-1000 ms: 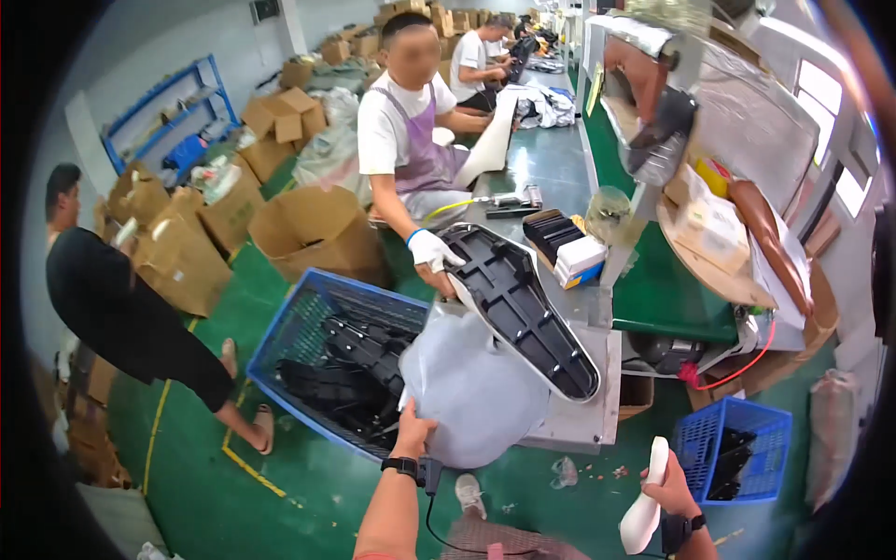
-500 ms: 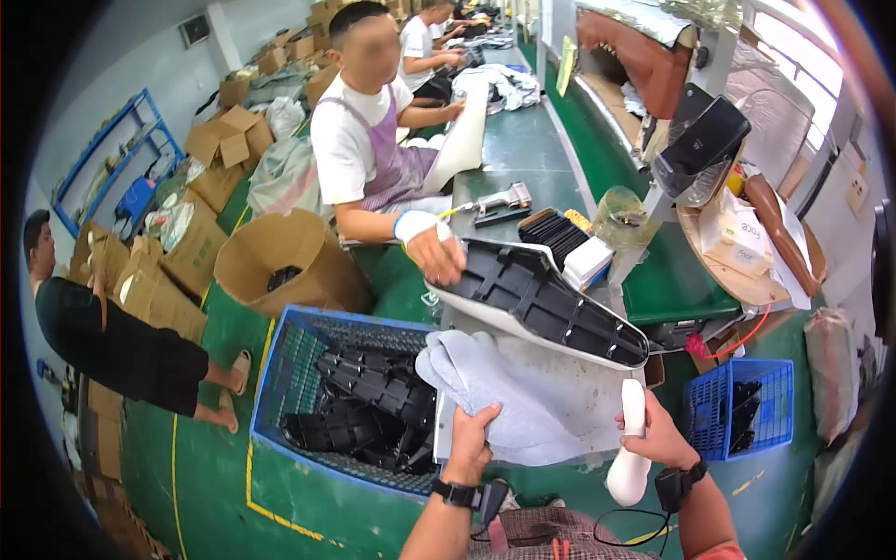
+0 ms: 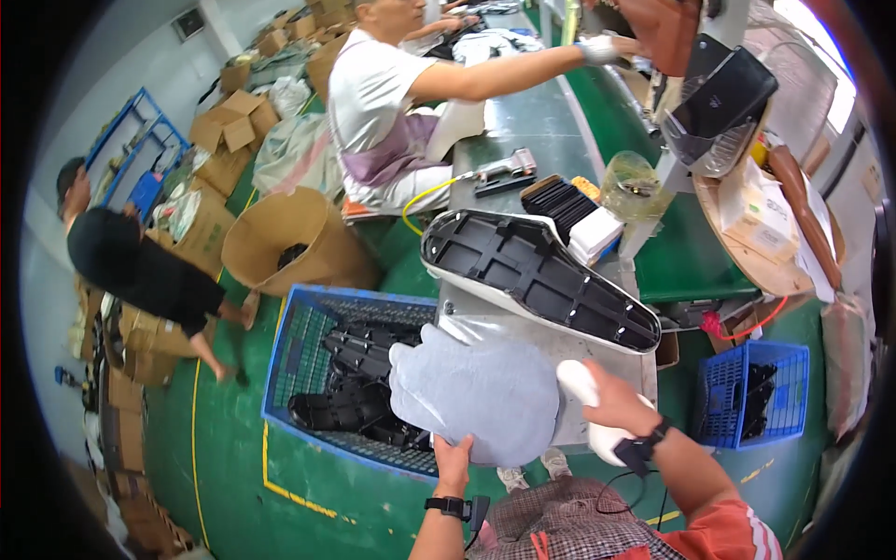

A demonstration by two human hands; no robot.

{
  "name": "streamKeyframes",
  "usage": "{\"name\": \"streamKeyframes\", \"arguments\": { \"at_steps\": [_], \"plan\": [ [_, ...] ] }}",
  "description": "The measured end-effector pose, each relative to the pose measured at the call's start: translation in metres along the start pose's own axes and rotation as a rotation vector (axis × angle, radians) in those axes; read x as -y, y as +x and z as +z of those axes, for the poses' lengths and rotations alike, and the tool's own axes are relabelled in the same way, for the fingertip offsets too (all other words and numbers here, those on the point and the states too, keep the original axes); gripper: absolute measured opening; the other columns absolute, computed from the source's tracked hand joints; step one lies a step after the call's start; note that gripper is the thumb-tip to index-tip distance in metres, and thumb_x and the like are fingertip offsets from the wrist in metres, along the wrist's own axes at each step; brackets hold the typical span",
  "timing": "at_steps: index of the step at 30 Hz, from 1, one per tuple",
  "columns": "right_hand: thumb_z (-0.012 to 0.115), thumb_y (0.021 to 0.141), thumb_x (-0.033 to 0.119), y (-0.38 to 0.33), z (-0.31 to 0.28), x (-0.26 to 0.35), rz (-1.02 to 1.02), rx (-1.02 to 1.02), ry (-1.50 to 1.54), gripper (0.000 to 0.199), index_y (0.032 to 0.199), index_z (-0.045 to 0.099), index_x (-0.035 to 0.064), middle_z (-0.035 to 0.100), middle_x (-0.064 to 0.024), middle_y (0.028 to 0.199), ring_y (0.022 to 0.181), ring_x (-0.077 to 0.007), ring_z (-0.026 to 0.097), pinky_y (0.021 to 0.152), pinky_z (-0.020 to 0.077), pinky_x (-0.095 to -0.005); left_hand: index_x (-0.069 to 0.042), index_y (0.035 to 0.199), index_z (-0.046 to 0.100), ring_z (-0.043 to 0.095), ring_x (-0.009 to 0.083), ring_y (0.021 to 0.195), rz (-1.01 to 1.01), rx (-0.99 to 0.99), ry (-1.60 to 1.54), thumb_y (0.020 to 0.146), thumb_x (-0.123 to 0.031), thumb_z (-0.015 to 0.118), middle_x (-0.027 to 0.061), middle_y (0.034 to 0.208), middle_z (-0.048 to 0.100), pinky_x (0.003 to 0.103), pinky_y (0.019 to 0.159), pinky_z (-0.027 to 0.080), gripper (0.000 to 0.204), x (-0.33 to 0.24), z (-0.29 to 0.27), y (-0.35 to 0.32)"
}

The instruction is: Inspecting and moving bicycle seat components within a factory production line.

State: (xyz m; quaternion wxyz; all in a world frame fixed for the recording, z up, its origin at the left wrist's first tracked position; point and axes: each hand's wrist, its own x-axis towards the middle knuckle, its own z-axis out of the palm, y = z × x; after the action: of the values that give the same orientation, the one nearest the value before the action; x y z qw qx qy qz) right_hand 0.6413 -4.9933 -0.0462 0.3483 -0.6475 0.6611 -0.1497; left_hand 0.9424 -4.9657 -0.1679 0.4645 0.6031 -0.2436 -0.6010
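Note:
My left hand (image 3: 454,459) is closed on the lower edge of a light grey, soft-looking sheet (image 3: 481,397) with a scalloped left side, its thumb lying on top. My right hand (image 3: 616,401) grips a smooth white rounded piece (image 3: 577,381) that is thick at both ends; the fingers hide its middle. It is at the sheet's right edge; whether they touch, I cannot tell. Beyond both hands a long black ribbed panel (image 3: 537,275) with a white covered rim lies on the light work surface (image 3: 611,373).
Left of me a blue crate (image 3: 280,373) holds black ribbed plastic parts; another blue crate (image 3: 709,401) stands right. A co-worker (image 3: 383,93) sits ahead, arm stretched right. On the bench are a staple gun (image 3: 504,168) and a box of black strips (image 3: 555,207). Another person (image 3: 140,257) walks at left.
The grey sheet has swung broad side up, and my right hand has brought the white piece left toward it. The co-worker's hand has left the black panel and reached right.

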Motion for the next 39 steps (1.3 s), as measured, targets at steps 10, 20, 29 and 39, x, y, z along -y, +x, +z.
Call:
{"name": "streamKeyframes", "arguments": {
  "at_steps": [10, 20, 29, 39],
  "plan": [
    [0.07, 0.064, 0.032, 0.025, 0.045, -0.05, -0.211, -0.084, -0.203, 0.083, 0.131, 0.029, 0.0037, 0.049, -0.0169, 0.107, 0.101, -0.0332, 0.044, 0.086, 0.0378, -0.0406, -0.012, 0.137, 0.014, 0.048, 0.0213, 0.089, 0.004, -0.454, 0.069, 0.068, 0.002, 0.064, 0.0118, 0.108, 0.044, 0.033, 0.073, 0.043, 0.086, 0.021, -0.009, -0.03],
    [0.057, 0.076, 0.005, -0.045, -0.041, -0.142, -0.057, -0.249, 0.265, 0.035, 0.11, 0.049, 0.0027, 0.057, -0.0115, 0.086, 0.075, -0.0194, 0.057, 0.068, 0.0465, -0.0291, -0.016, 0.138, 0.011, 0.054, 0.0197, 0.081, -0.114, -0.741, -0.014, 0.075, -0.003, 0.06, 0.0115, 0.116, 0.043, 0.034, 0.064, 0.047, 0.08, 0.057, -0.1, -0.142],
    [0.051, 0.079, 0.009, -0.086, -0.008, -0.083, -0.359, -0.236, 0.205, 0.02, 0.094, 0.058, -0.0001, 0.059, -0.013, 0.068, 0.057, -0.0213, 0.056, 0.056, 0.0448, -0.0325, -0.009, 0.131, 0.024, 0.056, 0.0228, 0.055, -0.171, -0.717, -0.328, 0.072, 0.001, 0.058, 0.0135, 0.087, 0.055, 0.033, 0.048, 0.049, 0.068, 0.177, -0.191, -0.305],
    [0.052, 0.079, 0.013, -0.204, 0.108, 0.048, -0.597, 0.371, 0.216, 0.065, 0.136, 0.021, 0.0089, 0.058, -0.0094, 0.072, 0.062, -0.0209, 0.058, 0.06, 0.0467, -0.0318, -0.014, 0.111, 0.056, 0.058, 0.0307, 0.085, -0.766, -0.424, 1.023, 0.078, -0.027, 0.061, 0.0173, 0.09, 0.061, 0.041, 0.078, 0.047, 0.037, 0.382, -0.244, -0.579]
  ]
}}
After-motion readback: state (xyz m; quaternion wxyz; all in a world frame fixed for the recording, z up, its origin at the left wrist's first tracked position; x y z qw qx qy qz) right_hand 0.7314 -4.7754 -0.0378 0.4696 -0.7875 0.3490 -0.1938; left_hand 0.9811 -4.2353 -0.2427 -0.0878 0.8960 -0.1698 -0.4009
